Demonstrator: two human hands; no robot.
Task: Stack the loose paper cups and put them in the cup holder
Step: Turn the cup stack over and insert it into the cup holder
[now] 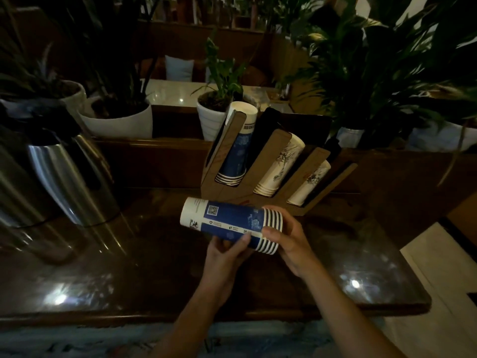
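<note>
Dim room, dark glossy tabletop. Head view: left hand grips blue cup stack from below, right hand clasps its rimmed end. Stack lies sideways, held above tabletop just in front of wooden cup holder, whose slots hold cups. Steel kettle left, potted plants behind.

Dim room; glossy dark counter, potted plants behind.

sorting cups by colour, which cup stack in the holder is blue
The leftmost stack of paper cups in the brown cardboard cup holder is blue; the other two stacks are white with dark drawings.
</note>
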